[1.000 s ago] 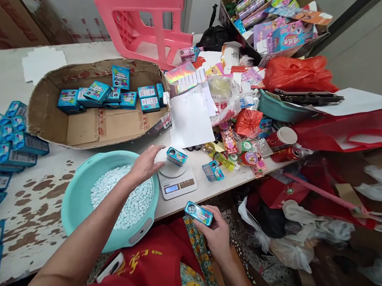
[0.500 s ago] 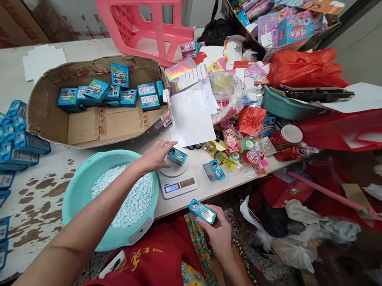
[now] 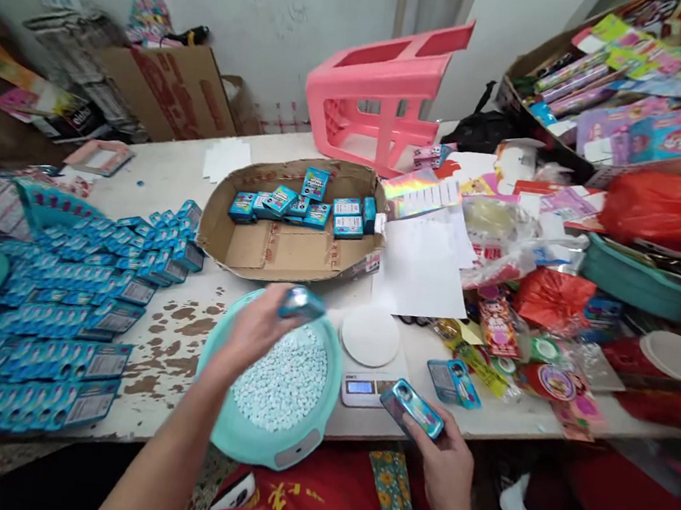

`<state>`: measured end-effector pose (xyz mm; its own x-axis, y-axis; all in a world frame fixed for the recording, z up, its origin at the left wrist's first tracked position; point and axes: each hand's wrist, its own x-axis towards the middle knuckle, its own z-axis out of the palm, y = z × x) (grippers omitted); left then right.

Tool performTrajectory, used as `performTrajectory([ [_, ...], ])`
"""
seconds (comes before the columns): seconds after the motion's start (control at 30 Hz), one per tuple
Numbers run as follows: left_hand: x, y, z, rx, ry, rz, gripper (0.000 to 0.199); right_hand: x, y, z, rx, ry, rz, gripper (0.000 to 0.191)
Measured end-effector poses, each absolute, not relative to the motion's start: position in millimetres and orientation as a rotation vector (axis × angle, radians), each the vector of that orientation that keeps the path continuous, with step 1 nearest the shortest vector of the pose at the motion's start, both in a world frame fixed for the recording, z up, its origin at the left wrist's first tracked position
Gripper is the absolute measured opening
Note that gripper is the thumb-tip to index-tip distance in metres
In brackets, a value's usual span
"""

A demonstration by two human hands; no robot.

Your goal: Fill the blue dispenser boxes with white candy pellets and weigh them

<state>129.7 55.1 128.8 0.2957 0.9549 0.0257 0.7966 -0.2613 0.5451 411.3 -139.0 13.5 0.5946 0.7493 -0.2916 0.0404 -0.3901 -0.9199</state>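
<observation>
My left hand (image 3: 258, 319) holds a small blue tin (image 3: 301, 303), smeared by motion, above the back of a teal basin (image 3: 297, 451) of pale blue candies (image 3: 281, 380). In my right hand (image 3: 445, 458) is another blue tin (image 3: 417, 409), tilted, by the front right corner of a white digital scale (image 3: 347, 401). The scale's round plate (image 3: 369, 335) is bare. One blue box (image 3: 454, 383) lies on the table right of the scale.
A cut cardboard box (image 3: 247, 253) holding several blue packs stands behind the basin. Rows of blue packs (image 3: 97, 366) cover the left side. White paper (image 3: 422, 273), candy packets (image 3: 497, 324) and a pink stool (image 3: 386, 87) are at the back and right.
The tin on the scale has been picked up by my left hand and moved left over the basin. My right hand has raised its tin towards the scale. The view has turned left.
</observation>
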Motion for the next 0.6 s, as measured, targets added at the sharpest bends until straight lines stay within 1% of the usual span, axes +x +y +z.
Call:
performTrajectory([
  [0.07,62,49,137,2.035,1.904,0.533,0.044,409,-113,11,-1.800,-0.680,0.837,0.051],
  [0.1,30,49,134,1.977,2.093,0.477,0.044,409,-100,10,-1.785,-0.725,0.811,0.049],
  [0.17,-24,58,113,1.832,2.406,0.297,0.044,408,-74,6,-1.742,-0.826,0.759,0.046],
  [0.23,-61,74,79,1.699,2.516,0.139,0.041,407,-51,1,-1.698,-0.910,0.732,0.044],
  [0.3,-79,93,43,1.612,2.500,0.069,0.039,405,-31,-4,-1.657,-0.973,0.735,0.044],
  [0.37,-85,108,12,1.553,2.451,0.095,0.037,403,-17,-9,-1.623,-1.016,0.745,0.043],
  [0.43,-86,116,-10,1.510,2.420,0.152,0.036,400,-8,-13,-1.599,-1.042,0.767,0.041],
  [0.5,-85,115,-20,1.528,2.428,0.220,0.038,400,-6,-15,-1.590,-1.058,0.790,0.044],
  [0.6,-76,97,-17,1.751,2.457,0.443,0.043,405,-17,-14,-1.613,-1.049,0.761,0.061],
])
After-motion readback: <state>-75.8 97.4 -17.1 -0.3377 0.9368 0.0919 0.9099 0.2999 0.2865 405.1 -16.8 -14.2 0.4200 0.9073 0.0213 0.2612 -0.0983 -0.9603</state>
